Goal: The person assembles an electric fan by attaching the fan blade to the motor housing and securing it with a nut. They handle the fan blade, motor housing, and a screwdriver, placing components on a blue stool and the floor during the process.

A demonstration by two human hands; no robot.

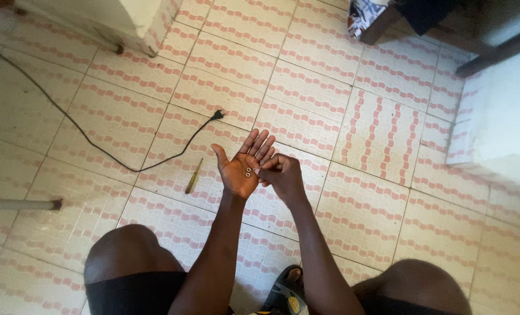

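Two small metal rings [248, 172] already lie in the flat, open left hand [241, 169]; right hand [280, 173] fingers pinch beside them, contents hidden. A screwdriver [193, 176] lies untouched on the floor [377, 134], left.

We see open pink-and-white tiled floor [330, 105] ahead of our hands; a black power cable with plug [126, 164] and a yellow-handled screwdriver [193, 176] lie to their left.

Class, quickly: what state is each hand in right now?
Left hand: open, palm up, two small washers on it.
Right hand: fingers pinched at the left palm.
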